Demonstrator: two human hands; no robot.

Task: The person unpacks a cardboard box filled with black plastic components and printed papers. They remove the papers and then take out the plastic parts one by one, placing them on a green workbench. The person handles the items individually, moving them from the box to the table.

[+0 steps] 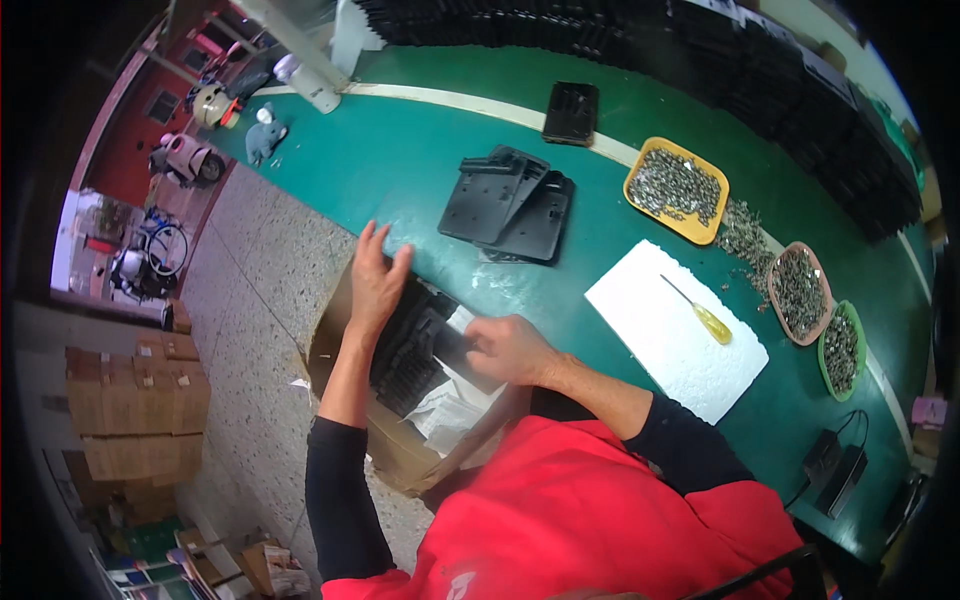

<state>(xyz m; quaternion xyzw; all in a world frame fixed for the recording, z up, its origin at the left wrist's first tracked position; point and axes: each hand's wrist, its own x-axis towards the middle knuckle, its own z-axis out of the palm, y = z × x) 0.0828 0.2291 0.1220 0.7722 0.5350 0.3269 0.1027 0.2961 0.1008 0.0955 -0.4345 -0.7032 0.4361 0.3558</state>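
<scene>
My left hand (378, 280) is over the far left side of an open cardboard box (400, 462), fingers spread and holding nothing. Inside the box lie several black plastic parts (402, 375), stacked close together, with crumpled white paper (450, 412) beside them. My right hand (510, 350) reaches over the box's right side, its fingers bent and closed at the edge of a black plastic part. Its fingertips are partly hidden. On the green table (500, 290) beyond the box, flat black plastic panels (510, 205) overlap in a loose pile.
A white foam board (650, 335) carries a yellow-handled screwdriver (712, 324). Yellow (722, 215), pink (822, 290) and green (858, 350) trays hold small metal pieces; more lie loose between them. Black adapters (835, 470) sit at right. Black stacks (740, 80) line the back.
</scene>
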